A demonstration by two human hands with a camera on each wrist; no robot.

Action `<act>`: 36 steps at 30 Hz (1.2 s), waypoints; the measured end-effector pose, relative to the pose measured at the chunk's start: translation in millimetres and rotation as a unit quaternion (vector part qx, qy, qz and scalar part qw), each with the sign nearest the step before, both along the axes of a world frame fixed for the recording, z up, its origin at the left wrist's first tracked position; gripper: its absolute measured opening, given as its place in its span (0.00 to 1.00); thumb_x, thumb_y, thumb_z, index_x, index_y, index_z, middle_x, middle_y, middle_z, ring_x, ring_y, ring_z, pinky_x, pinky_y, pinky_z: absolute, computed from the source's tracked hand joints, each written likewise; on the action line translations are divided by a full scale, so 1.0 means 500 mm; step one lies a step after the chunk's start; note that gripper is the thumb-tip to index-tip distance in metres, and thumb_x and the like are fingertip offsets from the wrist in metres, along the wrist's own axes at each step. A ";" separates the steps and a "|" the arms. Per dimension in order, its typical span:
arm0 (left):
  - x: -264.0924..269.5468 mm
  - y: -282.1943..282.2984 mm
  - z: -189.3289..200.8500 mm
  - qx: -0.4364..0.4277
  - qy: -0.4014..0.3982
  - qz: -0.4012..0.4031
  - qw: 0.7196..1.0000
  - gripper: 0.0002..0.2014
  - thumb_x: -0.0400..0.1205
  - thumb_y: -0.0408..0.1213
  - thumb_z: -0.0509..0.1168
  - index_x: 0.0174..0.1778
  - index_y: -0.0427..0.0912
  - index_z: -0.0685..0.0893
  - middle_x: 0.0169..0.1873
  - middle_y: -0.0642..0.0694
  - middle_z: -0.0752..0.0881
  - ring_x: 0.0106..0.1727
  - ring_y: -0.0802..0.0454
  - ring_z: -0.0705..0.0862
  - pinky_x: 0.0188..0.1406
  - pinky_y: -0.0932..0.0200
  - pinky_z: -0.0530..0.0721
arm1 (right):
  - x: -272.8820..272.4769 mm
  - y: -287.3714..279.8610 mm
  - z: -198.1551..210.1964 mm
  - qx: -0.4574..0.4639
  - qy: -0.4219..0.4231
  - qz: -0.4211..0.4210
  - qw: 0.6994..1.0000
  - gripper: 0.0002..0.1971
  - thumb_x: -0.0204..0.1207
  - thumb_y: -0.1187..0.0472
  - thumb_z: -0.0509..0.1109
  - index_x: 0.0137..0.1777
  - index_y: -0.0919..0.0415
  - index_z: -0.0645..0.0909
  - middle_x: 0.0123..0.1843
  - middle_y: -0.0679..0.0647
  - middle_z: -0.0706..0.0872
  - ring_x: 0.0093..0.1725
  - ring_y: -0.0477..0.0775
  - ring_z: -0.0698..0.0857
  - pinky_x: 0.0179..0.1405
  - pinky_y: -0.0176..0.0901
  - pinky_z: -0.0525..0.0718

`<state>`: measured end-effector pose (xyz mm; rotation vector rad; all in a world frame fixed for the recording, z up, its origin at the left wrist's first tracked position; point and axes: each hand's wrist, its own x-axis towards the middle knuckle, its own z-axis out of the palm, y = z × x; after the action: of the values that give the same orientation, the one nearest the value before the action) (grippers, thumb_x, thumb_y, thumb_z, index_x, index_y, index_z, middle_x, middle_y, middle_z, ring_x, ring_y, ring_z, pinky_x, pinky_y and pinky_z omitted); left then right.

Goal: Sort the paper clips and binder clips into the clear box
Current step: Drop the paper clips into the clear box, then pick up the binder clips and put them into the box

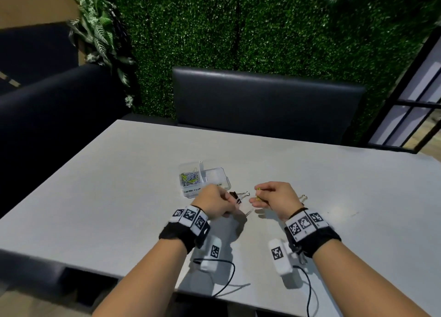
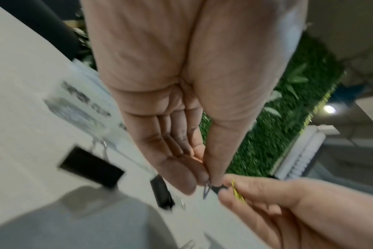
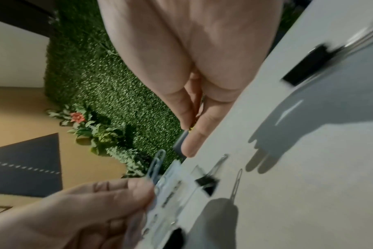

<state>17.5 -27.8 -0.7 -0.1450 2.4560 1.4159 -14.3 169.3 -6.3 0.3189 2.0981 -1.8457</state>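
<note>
Pale grey matte counter (image 1: pixel 119 185) carries everything, with a dark padded bench behind it.

Clear plastic two-compartment box (image 1: pixel 216 177) sits just beyond my hands, lid off or open, can't tell which. Left compartment holds a heap of mixed wire paper clips (image 1: pixel 189 178), silver and yellow. Right compartment looks bare from the head view.

Left hand (image 1: pixel 216 203): grip closed to a fingertip pinch on a small blue-grey wire paper clip (image 3: pixel 156 166), other fingers loosely curled. Right hand (image 1: pixel 274 198): thumb and forefinger pinched on a thin yellow wire paper clip (image 1: pixel 257 194), held clear of the counter.

Loose on the counter: black metal binder clip with silver wire handles (image 1: pixel 238 195) between my hands and touching the box's near edge; a second black binder clip (image 1: pixel 303 198) just past my right wrist; a bare silver paper clip (image 1: pixel 248 212) near my left fingers. The wrist views show more clips, too blurred to count.

Handling, my read: paper clips are near weightless, springy, slick wire. They're flat on the counter, so slide one to get a fingernail under, pinch across the loops, and drop it from low so it doesn't bounce out. Binder clips are stiffer and heavier. Take them by the black body's sides, since the handles fold and swing.
</note>
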 end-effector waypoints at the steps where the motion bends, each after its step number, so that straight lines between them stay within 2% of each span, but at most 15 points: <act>1: -0.006 -0.031 0.010 0.024 0.008 0.044 0.999 0.05 0.75 0.29 0.78 0.34 0.39 0.91 0.28 0.45 0.89 0.25 0.56 0.86 0.34 0.62 0.88 | -0.007 -0.023 0.009 0.003 0.003 0.012 1.000 0.05 0.82 0.67 0.69 0.54 0.63 0.85 0.39 0.64 0.94 0.36 0.59 0.90 0.48 0.63 0.91; 4: -0.035 -0.122 0.033 0.016 0.073 0.191 0.979 0.06 0.74 0.32 0.80 0.32 0.41 0.91 0.29 0.46 0.92 0.29 0.53 0.88 0.39 0.58 0.91 | -0.035 -0.101 0.035 0.033 0.070 0.050 0.996 0.05 0.79 0.70 0.72 0.52 0.65 0.88 0.40 0.61 0.90 0.36 0.57 0.87 0.29 0.41 0.87; 6: -0.056 -0.168 0.039 -0.020 0.101 0.240 0.965 0.07 0.73 0.34 0.81 0.31 0.42 0.91 0.27 0.46 0.92 0.29 0.53 0.89 0.42 0.56 0.92 | -0.058 -0.159 0.048 0.066 0.110 0.079 0.989 0.05 0.77 0.71 0.74 0.49 0.64 0.89 0.38 0.57 0.88 0.33 0.51 0.85 0.22 0.33 0.81; 11: -0.094 -0.202 0.029 -0.073 0.098 0.263 0.957 0.08 0.70 0.37 0.82 0.29 0.44 0.90 0.27 0.48 0.91 0.33 0.50 0.91 0.43 0.53 0.92 | -0.110 -0.265 0.056 0.106 0.122 0.097 0.982 0.04 0.74 0.70 0.77 0.46 0.61 0.90 0.38 0.56 0.90 0.30 0.50 0.86 0.25 0.36 0.85; 13: -0.102 -0.205 0.021 -0.080 0.101 0.269 0.955 0.08 0.69 0.37 0.83 0.31 0.43 0.91 0.29 0.46 0.92 0.36 0.47 0.92 0.42 0.54 0.92 | -0.123 -0.288 0.058 0.118 0.131 0.106 0.979 0.05 0.73 0.68 0.78 0.42 0.58 0.89 0.38 0.57 0.92 0.28 0.51 0.88 0.33 0.41 0.91; 15: -0.103 -0.207 0.018 -0.096 0.108 0.263 0.954 0.07 0.70 0.39 0.83 0.35 0.42 0.93 0.33 0.46 0.92 0.38 0.47 0.92 0.41 0.57 0.88 | -0.128 -0.304 0.060 0.104 0.130 0.117 0.979 0.02 0.73 0.67 0.80 0.44 0.61 0.90 0.40 0.59 0.93 0.31 0.54 0.91 0.41 0.47 0.94; 18: -0.092 -0.207 0.015 -0.123 0.123 0.251 0.952 0.10 0.74 0.44 0.80 0.45 0.42 0.94 0.40 0.45 0.93 0.43 0.49 0.91 0.44 0.63 0.83 | -0.132 -0.297 0.062 0.115 0.149 0.113 0.976 0.04 0.78 0.65 0.76 0.50 0.64 0.90 0.42 0.59 0.93 0.34 0.53 0.93 0.39 0.46 0.94; 20: -0.075 -0.195 0.017 -0.118 0.145 0.237 0.953 0.08 0.76 0.45 0.78 0.45 0.45 0.94 0.39 0.48 0.93 0.43 0.52 0.91 0.44 0.65 0.82 | -0.133 -0.271 0.065 0.129 0.157 0.099 0.974 0.04 0.79 0.64 0.73 0.48 0.61 0.89 0.41 0.58 0.93 0.34 0.52 0.93 0.36 0.47 0.94; 23: -0.041 -0.158 0.012 -0.102 0.151 0.170 0.969 0.04 0.76 0.43 0.76 0.38 0.48 0.93 0.33 0.53 0.92 0.38 0.56 0.89 0.36 0.71 0.80 | -0.131 -0.208 0.061 0.165 0.157 0.085 0.970 0.05 0.79 0.64 0.71 0.44 0.58 0.88 0.41 0.56 0.92 0.37 0.51 0.91 0.31 0.42 0.89; 25: -0.023 -0.132 0.002 -0.127 0.119 0.081 0.981 0.04 0.75 0.44 0.76 0.38 0.48 0.93 0.35 0.53 0.92 0.39 0.56 0.89 0.38 0.68 0.82 | -0.126 -0.162 0.044 0.206 0.169 0.065 0.962 0.07 0.77 0.64 0.71 0.40 0.57 0.89 0.39 0.54 0.92 0.39 0.54 0.92 0.35 0.48 0.91; 28: -0.013 -0.108 -0.022 -0.214 0.066 -0.018 0.974 0.14 0.72 0.48 0.78 0.51 0.48 0.92 0.45 0.50 0.92 0.48 0.50 0.89 0.47 0.61 0.83 | -0.115 -0.109 0.018 0.296 0.170 0.080 0.936 0.05 0.75 0.64 0.71 0.41 0.55 0.89 0.42 0.52 0.91 0.45 0.55 0.91 0.50 0.49 0.90; 30: -0.009 -0.096 -0.035 -0.273 0.060 -0.048 0.959 0.21 0.70 0.47 0.80 0.59 0.49 0.90 0.54 0.46 0.89 0.54 0.47 0.88 0.51 0.58 0.84 | -0.104 -0.096 0.008 0.347 0.136 0.156 0.915 0.06 0.73 0.62 0.74 0.48 0.51 0.87 0.48 0.53 0.90 0.46 0.52 0.89 0.52 0.45 0.87; 32: -0.006 -0.086 -0.039 -0.302 0.064 -0.062 0.949 0.24 0.68 0.46 0.80 0.61 0.52 0.89 0.59 0.43 0.86 0.57 0.45 0.87 0.57 0.55 0.85 | -0.094 -0.097 0.000 0.388 0.110 0.248 0.881 0.17 0.70 0.62 0.78 0.59 0.49 0.85 0.54 0.53 0.87 0.49 0.51 0.86 0.51 0.43 0.84; 34: -0.006 -0.078 -0.036 -0.307 0.061 -0.075 0.947 0.21 0.70 0.43 0.80 0.60 0.52 0.91 0.58 0.43 0.88 0.58 0.45 0.87 0.59 0.53 0.86 | -0.085 -0.107 0.000 0.430 0.104 0.328 0.835 0.29 0.67 0.65 0.79 0.69 0.47 0.81 0.57 0.55 0.81 0.52 0.55 0.83 0.50 0.43 0.83; 36: -0.006 -0.072 -0.031 -0.299 0.056 -0.081 0.949 0.16 0.73 0.39 0.78 0.58 0.51 0.93 0.55 0.45 0.92 0.57 0.46 0.89 0.58 0.54 0.87 | -0.080 -0.119 0.003 0.481 0.117 0.373 0.785 0.34 0.69 0.69 0.77 0.75 0.46 0.78 0.63 0.57 0.78 0.58 0.60 0.84 0.53 0.45 0.83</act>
<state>14.5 -63.9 -16.4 0.0094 2.8390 0.5936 -54.3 109.6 -4.7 -0.5052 2.6141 -0.2920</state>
